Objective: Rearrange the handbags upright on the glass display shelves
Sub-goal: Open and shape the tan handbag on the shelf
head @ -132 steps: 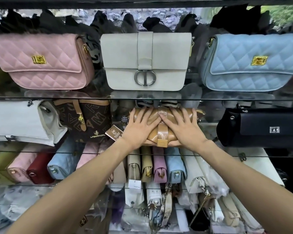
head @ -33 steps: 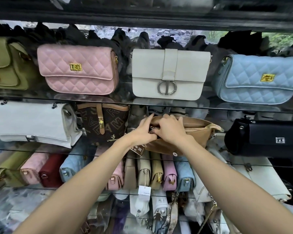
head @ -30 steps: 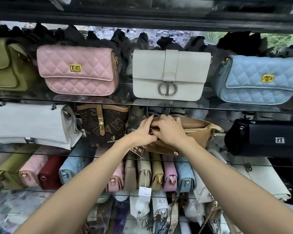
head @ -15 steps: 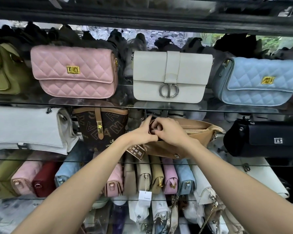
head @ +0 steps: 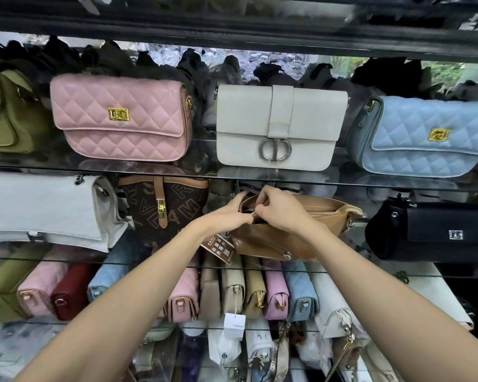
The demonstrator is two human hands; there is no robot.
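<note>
A tan leather handbag (head: 273, 241) sits on the middle glass shelf (head: 370, 271), tilted with its open top facing me. My left hand (head: 229, 216) grips the bag's left end. My right hand (head: 279, 210) pinches a small metal piece, apparently the zipper pull, at the bag's top left corner. A brown hang tag (head: 218, 248) dangles below the bag. On the upper shelf stand a pink quilted bag (head: 119, 117), a cream flap bag (head: 279, 128) and a light blue quilted bag (head: 425, 136), all upright.
Left of the tan bag stand a brown monogram bag (head: 171, 208) and a white bag (head: 44, 208); a black bag (head: 431, 232) is to its right. An olive bag (head: 9, 111) is at upper left. Several small bags are packed side by side on the shelf below.
Earlier both hands lay flat on the closed tan bag. Now its top faces me and both hands work at its top left corner. Over the last second they barely moved.
</note>
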